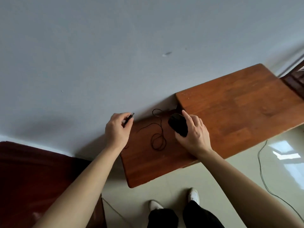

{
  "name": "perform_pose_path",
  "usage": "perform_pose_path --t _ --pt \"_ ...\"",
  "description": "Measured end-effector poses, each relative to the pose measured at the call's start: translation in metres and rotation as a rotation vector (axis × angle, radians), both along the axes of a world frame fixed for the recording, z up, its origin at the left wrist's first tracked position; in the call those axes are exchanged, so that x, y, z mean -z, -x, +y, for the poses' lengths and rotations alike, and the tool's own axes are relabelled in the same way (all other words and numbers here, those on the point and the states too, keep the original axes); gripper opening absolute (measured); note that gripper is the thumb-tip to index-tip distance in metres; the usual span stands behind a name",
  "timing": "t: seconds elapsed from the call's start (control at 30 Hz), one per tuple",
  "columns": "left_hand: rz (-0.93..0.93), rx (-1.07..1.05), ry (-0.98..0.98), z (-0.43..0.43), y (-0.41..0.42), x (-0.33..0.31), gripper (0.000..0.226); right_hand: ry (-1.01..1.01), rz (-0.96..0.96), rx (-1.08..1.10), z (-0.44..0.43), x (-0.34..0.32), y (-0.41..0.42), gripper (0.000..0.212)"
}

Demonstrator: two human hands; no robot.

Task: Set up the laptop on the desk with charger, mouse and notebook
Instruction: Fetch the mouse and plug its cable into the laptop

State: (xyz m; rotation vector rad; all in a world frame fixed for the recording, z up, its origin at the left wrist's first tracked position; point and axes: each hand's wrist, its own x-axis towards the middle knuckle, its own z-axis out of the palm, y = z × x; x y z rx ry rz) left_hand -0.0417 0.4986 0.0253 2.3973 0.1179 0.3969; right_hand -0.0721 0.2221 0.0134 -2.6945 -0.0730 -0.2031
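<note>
A black wired mouse (177,125) is held by my right hand (192,134), fingers curled round it, just above the lower wooden desk (148,165). Its thin black cable (158,139) loops over the desk top toward the left. My left hand (116,129) pinches the cable's black plug end (129,118) at the desk's far left corner, next to the wall. No laptop, charger or notebook is in view.
A higher wooden desk surface (238,102) adjoins on the right, against the grey wall. A dark red sofa (32,178) is at the lower left. A thin cord (263,175) trails over the pale floor on the right. My feet (174,201) stand below the desk.
</note>
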Motion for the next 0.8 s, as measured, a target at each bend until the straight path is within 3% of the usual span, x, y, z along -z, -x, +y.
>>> perform_pose_path --t 0.27,0.43,0.6,0.8 --pt "-0.314 0.095 -0.017 -0.109 0.011 -0.137 0.014 -0.057 -0.291 0.095 -0.106 -0.101 0.028 0.081" --pt "-0.528 0.148 0.0 -0.234 0.034 -0.206 0.014 -0.091 -0.498 0.192 -0.225 -0.151 0.073 0.083" --pt "-0.625 0.344 -0.012 -0.398 0.075 -0.215 0.015 -0.046 -0.554 0.301 -0.375 -0.179 0.135 0.084" --pt "-0.521 0.629 0.054 -0.6 0.11 -0.2 0.016 -0.025 -0.579 0.577 -0.547 -0.178 0.233 0.084"
